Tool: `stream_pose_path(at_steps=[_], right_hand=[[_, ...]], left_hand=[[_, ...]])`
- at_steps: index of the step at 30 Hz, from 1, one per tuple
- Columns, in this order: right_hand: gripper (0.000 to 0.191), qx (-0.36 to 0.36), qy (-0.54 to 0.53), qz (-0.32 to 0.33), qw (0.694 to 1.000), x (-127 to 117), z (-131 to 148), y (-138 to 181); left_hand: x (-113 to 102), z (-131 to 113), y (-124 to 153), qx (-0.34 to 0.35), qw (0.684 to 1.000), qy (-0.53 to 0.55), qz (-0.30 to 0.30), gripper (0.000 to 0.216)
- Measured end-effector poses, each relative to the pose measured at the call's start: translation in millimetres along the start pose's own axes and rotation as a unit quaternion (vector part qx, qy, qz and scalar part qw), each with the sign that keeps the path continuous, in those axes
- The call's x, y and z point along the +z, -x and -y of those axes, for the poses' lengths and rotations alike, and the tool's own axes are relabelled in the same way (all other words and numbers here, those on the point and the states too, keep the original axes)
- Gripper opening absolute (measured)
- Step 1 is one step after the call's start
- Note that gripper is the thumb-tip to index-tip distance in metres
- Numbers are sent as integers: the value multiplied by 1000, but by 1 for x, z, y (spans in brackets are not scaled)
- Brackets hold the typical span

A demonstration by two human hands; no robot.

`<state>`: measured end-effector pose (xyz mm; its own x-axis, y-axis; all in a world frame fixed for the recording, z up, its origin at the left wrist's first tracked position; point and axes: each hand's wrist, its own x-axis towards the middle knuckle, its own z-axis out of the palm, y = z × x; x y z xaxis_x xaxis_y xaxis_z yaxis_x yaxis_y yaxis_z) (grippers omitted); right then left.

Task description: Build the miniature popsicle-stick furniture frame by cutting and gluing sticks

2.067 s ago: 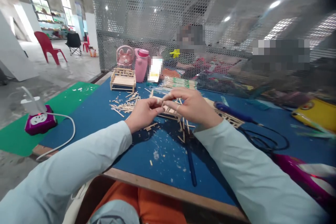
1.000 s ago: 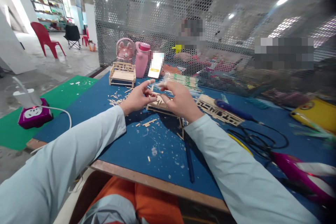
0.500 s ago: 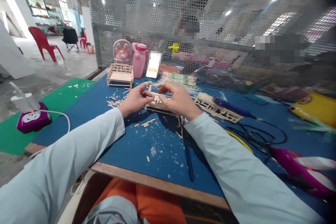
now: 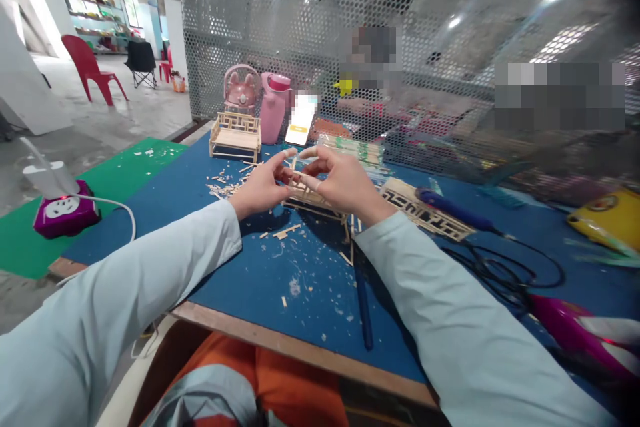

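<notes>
A small bench-like frame of thin wooden sticks (image 4: 320, 205) stands on the blue table between my two hands. My left hand (image 4: 261, 188) has its fingers curled around the left end of it. From the other side my right hand (image 4: 349, 183) bends over the top, its thumb and fingers pinched near a short upright stick. The fingertips of both hands nearly meet, and they partly hide the frame. Behind my left hand sits a similar miniature wooden bench (image 4: 235, 137). A flat wooden lattice panel (image 4: 425, 213) lies to the right of my right hand.
A blue-handled tool (image 4: 455, 210) with a black cable rests across the panel. Nearer me lies a dark blue pen-like stick (image 4: 364, 307). Wood scraps (image 4: 225, 185), a pink bottle (image 4: 274, 110), a phone (image 4: 301, 120) and purple power strips (image 4: 65, 210) are around. Behind the mesh screen (image 4: 280, 27) is a person.
The view has shifted slightly, so most things sit a little farther right. My hands stay at the small wooden frame, with my right fingers curled a bit more over it.
</notes>
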<state>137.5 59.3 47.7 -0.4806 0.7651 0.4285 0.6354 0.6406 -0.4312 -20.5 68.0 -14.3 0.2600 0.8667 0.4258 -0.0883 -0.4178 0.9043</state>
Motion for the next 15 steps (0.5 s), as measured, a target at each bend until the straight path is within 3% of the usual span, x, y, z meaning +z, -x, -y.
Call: stream_pose_path(at_steps=[8, 15], right_hand=[[30, 9, -11, -2, 1000, 2, -1, 1], [32, 10, -7, 7, 1000, 3, -1, 1]], left_hand=[[-1, 2, 4, 19, 999, -34, 9, 77], [1, 3, 0, 53, 994, -91, -5, 67]])
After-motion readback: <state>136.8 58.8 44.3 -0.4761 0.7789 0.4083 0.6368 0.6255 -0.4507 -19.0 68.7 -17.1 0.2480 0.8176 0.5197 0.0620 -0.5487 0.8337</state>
